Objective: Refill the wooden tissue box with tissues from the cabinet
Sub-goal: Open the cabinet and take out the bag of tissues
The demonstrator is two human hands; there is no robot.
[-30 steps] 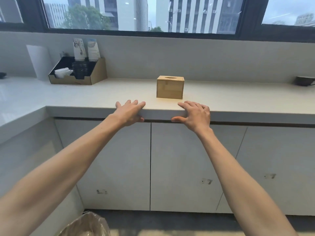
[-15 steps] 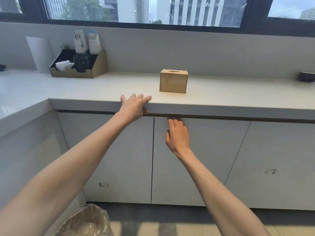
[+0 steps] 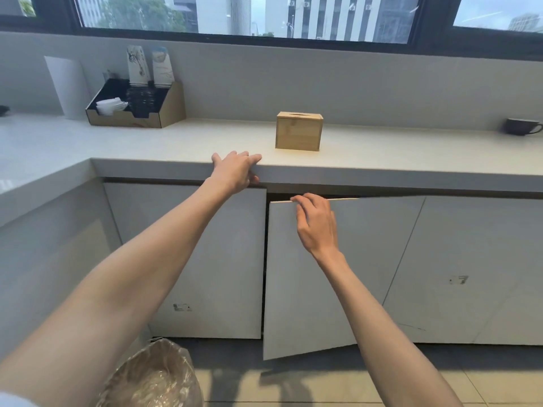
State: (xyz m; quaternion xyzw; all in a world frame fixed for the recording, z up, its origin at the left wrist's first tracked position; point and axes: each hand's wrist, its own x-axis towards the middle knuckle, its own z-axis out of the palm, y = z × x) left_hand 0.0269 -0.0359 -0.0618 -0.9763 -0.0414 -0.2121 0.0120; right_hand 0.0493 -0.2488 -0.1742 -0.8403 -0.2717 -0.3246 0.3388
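Observation:
A small wooden tissue box (image 3: pixel 298 131) with a slot in its top stands on the white counter (image 3: pixel 382 154), a little behind the front edge. Below it, a white cabinet door (image 3: pixel 346 274) is swung partly outward. My right hand (image 3: pixel 316 223) grips the door's top edge near its left corner, fingers curled over it. My left hand (image 3: pixel 235 170) rests on the counter's front edge, to the left of the box, fingers laid flat on top and thumb under the lip. The cabinet's inside is dark and hidden; no tissues are visible.
A cardboard organiser (image 3: pixel 138 108) with sachets and cards sits at the back left beside a white paper roll (image 3: pixel 69 86). A dark cup (image 3: pixel 521 126) stands at the far right. A bin lined with plastic (image 3: pixel 155 377) is on the floor by my left arm.
My right hand dropped from the counter edge to the cabinet door's top, took hold and pulled the door partly outward. My left hand stayed on the counter edge.

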